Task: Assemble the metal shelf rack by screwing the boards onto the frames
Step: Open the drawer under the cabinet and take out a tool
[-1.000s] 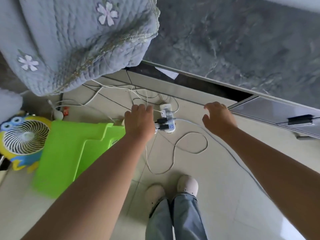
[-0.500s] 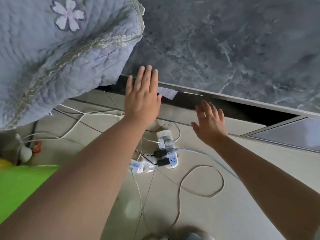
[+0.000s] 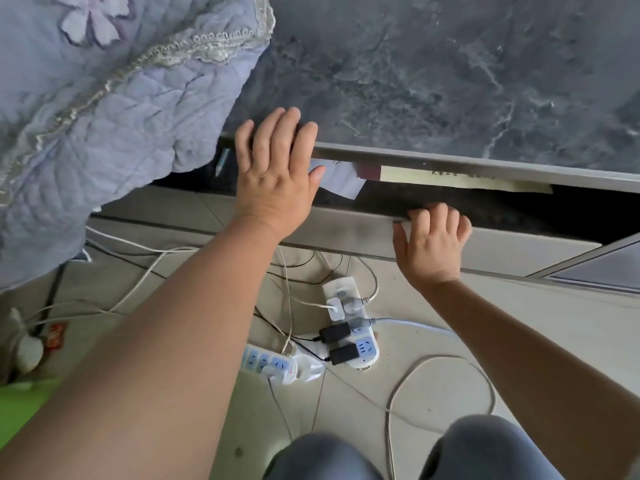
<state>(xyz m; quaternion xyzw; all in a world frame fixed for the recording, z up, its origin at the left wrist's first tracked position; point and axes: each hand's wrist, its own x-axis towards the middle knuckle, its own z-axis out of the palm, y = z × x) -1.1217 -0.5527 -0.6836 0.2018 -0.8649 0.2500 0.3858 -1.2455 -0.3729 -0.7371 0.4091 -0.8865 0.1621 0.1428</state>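
Seemingly for support, the marble tabletop edge [image 3: 450, 164] is pressed by the flat left hand [image 3: 275, 174], the lower ledge [image 3: 346, 230] gripped by the curled right hand [image 3: 433, 244]

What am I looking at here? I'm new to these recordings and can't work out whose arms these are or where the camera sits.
There is no machine here: these are a person's two bare arms, filmed by a wide-angle camera worn on the head, looking down. The left hand lies with straight fingers over the edge of a dark marbled tabletop. The right hand curls its fingers over the rim of a grey ledge below it. Neither hand carries anything. Papers sit in the gap between top and ledge. A quilted blanket hangs at the left. On the tiled floor lie two power strips with tangled cables. No shelf parts are in view.
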